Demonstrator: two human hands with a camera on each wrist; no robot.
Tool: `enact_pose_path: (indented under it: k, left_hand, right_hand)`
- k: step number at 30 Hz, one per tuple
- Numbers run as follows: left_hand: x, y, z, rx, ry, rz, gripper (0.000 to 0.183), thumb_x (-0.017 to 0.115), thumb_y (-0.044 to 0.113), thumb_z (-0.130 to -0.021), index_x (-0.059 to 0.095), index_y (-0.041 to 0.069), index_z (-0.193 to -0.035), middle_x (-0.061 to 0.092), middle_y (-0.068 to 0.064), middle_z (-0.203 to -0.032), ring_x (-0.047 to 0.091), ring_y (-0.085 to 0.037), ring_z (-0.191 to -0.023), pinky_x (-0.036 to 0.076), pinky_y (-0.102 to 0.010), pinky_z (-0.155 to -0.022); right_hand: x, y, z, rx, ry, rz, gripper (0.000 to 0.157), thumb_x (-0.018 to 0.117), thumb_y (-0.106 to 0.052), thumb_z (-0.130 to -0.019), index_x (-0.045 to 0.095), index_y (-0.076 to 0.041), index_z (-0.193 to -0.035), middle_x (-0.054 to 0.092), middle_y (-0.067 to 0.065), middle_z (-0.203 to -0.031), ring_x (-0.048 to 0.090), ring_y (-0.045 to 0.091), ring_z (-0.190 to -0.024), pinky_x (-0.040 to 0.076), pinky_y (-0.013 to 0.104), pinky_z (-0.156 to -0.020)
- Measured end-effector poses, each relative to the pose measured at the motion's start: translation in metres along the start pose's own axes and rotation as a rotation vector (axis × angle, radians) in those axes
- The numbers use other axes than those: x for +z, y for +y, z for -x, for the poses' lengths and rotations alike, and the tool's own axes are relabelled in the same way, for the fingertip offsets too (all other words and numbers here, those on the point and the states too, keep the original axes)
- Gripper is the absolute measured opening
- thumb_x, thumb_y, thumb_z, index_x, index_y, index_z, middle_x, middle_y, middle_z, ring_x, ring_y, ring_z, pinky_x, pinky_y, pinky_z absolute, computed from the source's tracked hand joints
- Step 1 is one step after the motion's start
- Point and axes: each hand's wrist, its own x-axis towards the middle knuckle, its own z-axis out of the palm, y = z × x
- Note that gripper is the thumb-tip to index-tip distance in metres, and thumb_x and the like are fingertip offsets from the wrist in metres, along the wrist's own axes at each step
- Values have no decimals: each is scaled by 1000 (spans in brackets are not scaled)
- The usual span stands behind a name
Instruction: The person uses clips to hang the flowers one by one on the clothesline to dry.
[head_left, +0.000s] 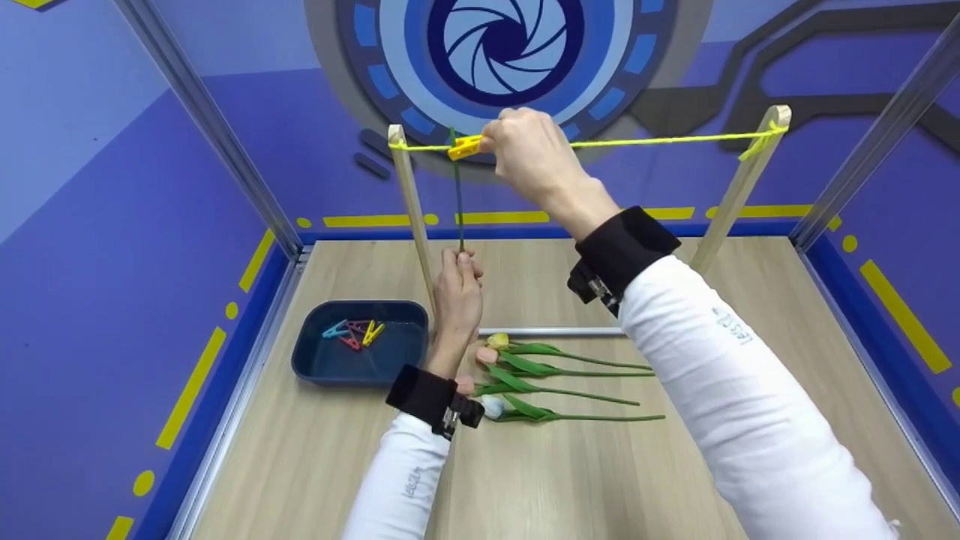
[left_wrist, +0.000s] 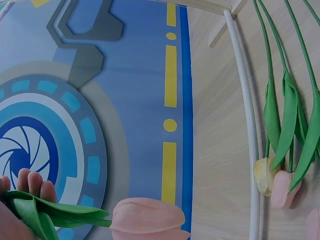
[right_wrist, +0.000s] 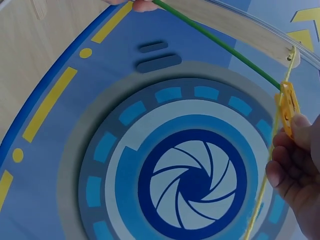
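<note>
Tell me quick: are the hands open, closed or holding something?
Left hand: closed, holding a green-stemmed pink tulip.
Right hand: closed, pinching a small yellow clothespin.

Lab-like booth [head_left: 142, 262], metal-framed patterned walls [head_left: 277, 127]

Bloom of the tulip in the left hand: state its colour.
Pale pink; the bloom shows best in the left wrist view.

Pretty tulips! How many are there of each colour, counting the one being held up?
Pink tulips: 3 (two on the table, plus the held tulip in the left hand)
Yellow tulip: 1
Bluish-white tulip: 1
Total: 5 tulips
</note>
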Motion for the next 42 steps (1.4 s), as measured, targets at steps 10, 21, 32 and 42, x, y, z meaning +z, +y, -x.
enact_pose_path:
  k: [10,21,32,42]
  left_hand:
    - [0,-6,1,-47,-25,56,27,32,21,-109,55,7,-110,60,-8,-84,56,-15,-72,41,-26,-65]
    - [-1,-5,2,-22,-20,7,27,33,22,-109,57,9,-108,62,-11,-84,55,-15,-71,40,-26,-65]
    - [-1,-5,0,33,-8,-24,27,33,20,-109,57,7,-107,62,-8,-81,58,-16,-71,43,-27,-66]
    - [-4,-9,4,41,-20,-3,25,37,20,-108,58,6,-110,64,-10,-88,63,-23,-83,49,-33,-74]
  right_hand:
    - [2,-3,-4,3,-145,29,27,57,-18,-101,73,3,-107,69,18,-99,65,33,-92,56,39,-85]
    - [8,-4,-1,23,-152,31,34,51,-24,-104,67,1,-120,61,16,-103,51,30,-92,44,38,-83]
    - [23,3,24,-100,271,-130,32,54,-18,-103,65,-2,-128,67,16,-111,56,32,-95,43,39,-84]
    - [45,15,64,-200,517,-184,23,58,-12,-99,73,-4,-115,68,13,-101,60,30,-92,47,39,-81]
